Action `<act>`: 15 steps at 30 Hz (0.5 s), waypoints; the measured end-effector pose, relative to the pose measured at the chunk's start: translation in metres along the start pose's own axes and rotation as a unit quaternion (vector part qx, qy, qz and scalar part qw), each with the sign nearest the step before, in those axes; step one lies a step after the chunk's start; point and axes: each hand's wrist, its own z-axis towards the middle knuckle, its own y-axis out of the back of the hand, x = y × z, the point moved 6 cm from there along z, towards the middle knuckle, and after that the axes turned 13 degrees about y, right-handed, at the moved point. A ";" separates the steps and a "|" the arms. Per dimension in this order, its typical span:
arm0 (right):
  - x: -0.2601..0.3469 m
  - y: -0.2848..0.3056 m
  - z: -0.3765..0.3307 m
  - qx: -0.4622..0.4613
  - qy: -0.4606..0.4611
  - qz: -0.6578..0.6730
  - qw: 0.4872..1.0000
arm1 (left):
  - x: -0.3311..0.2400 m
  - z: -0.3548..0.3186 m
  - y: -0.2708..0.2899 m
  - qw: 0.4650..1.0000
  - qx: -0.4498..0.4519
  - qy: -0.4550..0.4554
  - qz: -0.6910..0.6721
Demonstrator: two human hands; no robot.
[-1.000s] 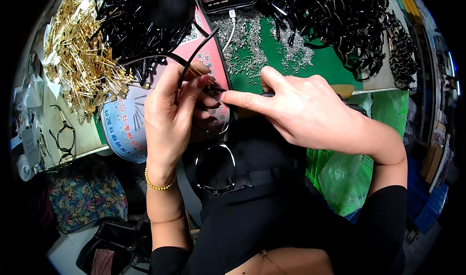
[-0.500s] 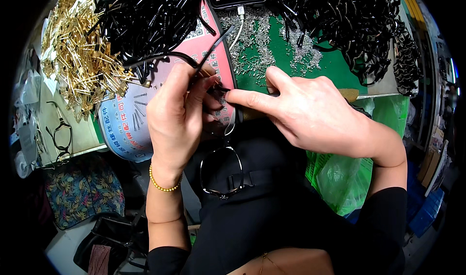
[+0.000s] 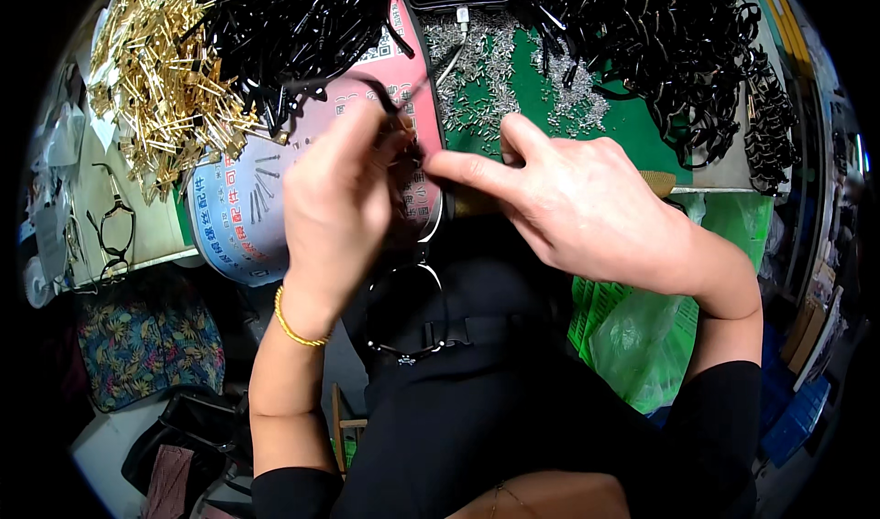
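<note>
An eyeglass frame (image 3: 423, 259) is pinched by the left hand (image 3: 337, 189). The right hand (image 3: 596, 212) is held alongside; whether anything is gripped there cannot be told.

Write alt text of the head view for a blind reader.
The left hand holds dark-rimmed glasses; the right hand extends its index finger close to them. Beyond lie heaped gold parts, black parts and small silver pieces.

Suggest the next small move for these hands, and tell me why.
Perhaps steady the left hand before the right hand moves its extended index finger: the left is blurred, the glasses frame hangs below it, and whether that finger touches anything is unclear.
</note>
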 end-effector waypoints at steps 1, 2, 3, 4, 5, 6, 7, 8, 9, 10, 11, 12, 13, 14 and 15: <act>-0.001 0.000 0.000 -0.015 -0.002 -0.003 1.000 | 0.011 0.002 -0.003 0.993 0.045 0.093 -0.064; 0.000 0.000 0.001 -0.019 -0.001 -0.017 1.000 | 0.012 0.001 -0.003 0.995 0.030 0.068 -0.070; 0.000 -0.001 0.002 -0.024 0.001 -0.030 0.999 | 0.013 0.001 -0.003 0.993 0.033 0.076 -0.081; 0.000 -0.002 0.004 -0.028 0.002 -0.044 0.999 | 0.012 0.000 -0.003 0.992 0.037 0.084 -0.091; 0.001 -0.002 0.003 -0.030 0.000 -0.048 0.998 | 0.011 -0.001 -0.004 0.990 0.043 0.091 -0.103; 0.001 -0.002 0.003 -0.032 -0.002 -0.052 0.998 | 0.010 0.000 -0.004 0.990 0.042 0.089 -0.105; 0.002 -0.002 0.003 -0.034 -0.004 -0.056 0.998 | 0.009 0.000 -0.004 0.990 0.042 0.087 -0.107; 0.002 -0.002 0.003 -0.035 -0.004 -0.057 0.998 | 0.008 0.000 -0.004 0.989 0.041 0.086 -0.110; 0.003 -0.002 0.004 -0.037 -0.005 -0.058 0.998 | 0.008 0.000 -0.003 0.990 0.040 0.084 -0.109; 0.003 -0.001 0.004 -0.038 -0.005 -0.059 0.998 | 0.008 0.000 -0.003 0.990 0.040 0.082 -0.108; 0.004 -0.002 0.004 -0.040 -0.001 -0.078 0.996 | 0.009 -0.001 -0.003 0.990 0.039 0.082 -0.109; 0.005 -0.004 0.004 -0.043 0.003 -0.098 0.994 | 0.011 -0.002 -0.004 0.990 0.043 0.082 -0.107; 0.006 -0.005 0.004 -0.045 0.007 -0.117 0.992 | 0.012 -0.003 -0.005 0.990 0.046 0.082 -0.105; 0.007 -0.006 0.003 -0.051 0.021 -0.162 0.985 | 0.013 -0.003 -0.005 0.990 0.051 0.081 -0.102; 0.007 -0.008 0.003 -0.057 0.035 -0.207 0.976 | 0.013 -0.002 -0.005 0.990 0.055 0.079 -0.102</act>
